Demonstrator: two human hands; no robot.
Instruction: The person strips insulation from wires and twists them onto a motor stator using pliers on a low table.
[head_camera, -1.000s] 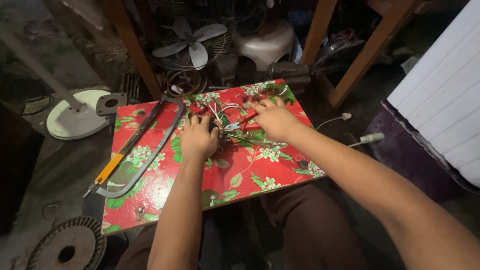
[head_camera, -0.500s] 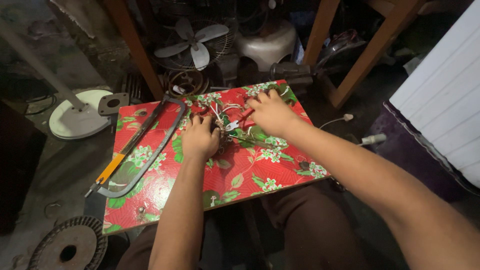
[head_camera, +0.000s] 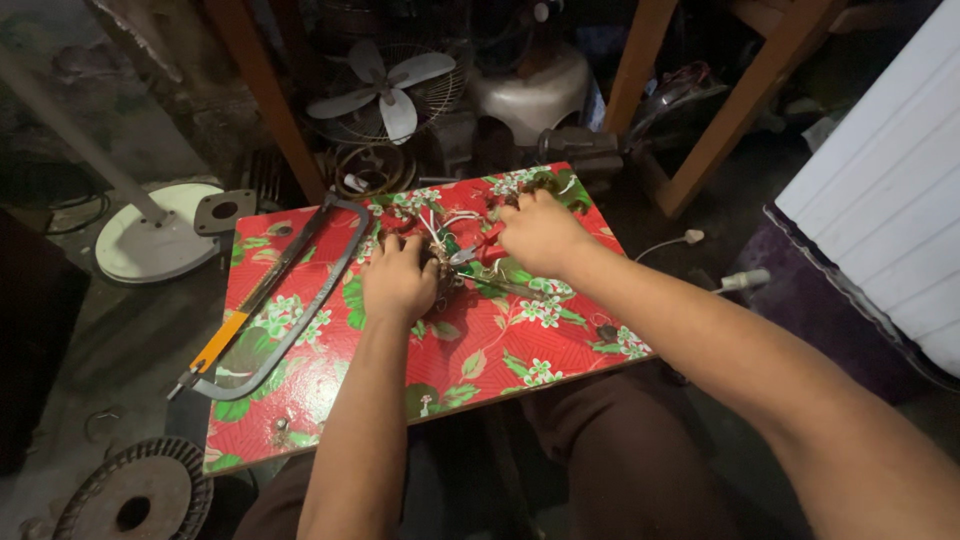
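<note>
A low board (head_camera: 500, 350) covered in red cloth with a green and white flower print lies across my lap. My left hand (head_camera: 398, 278) is closed over a small part with white and red wires (head_camera: 447, 222) near the board's far middle. My right hand (head_camera: 540, 233) grips a red-handled tool (head_camera: 486, 247), its metal tip (head_camera: 462, 257) pointing at the part under my left hand. What exactly the tip touches is hidden by my fingers.
A hacksaw (head_camera: 290, 290) with an orange handle lies on the board's left side. A white round fan base (head_camera: 150, 245) with a pole, a caged fan (head_camera: 390, 85), wooden legs (head_camera: 720, 130), a ribbed metal disc (head_camera: 135, 495) and a white panel (head_camera: 890, 200) surround the board.
Both hands stay on the wired part. My right hand has shifted slightly toward the far side of the board, working the red-handled tool.
</note>
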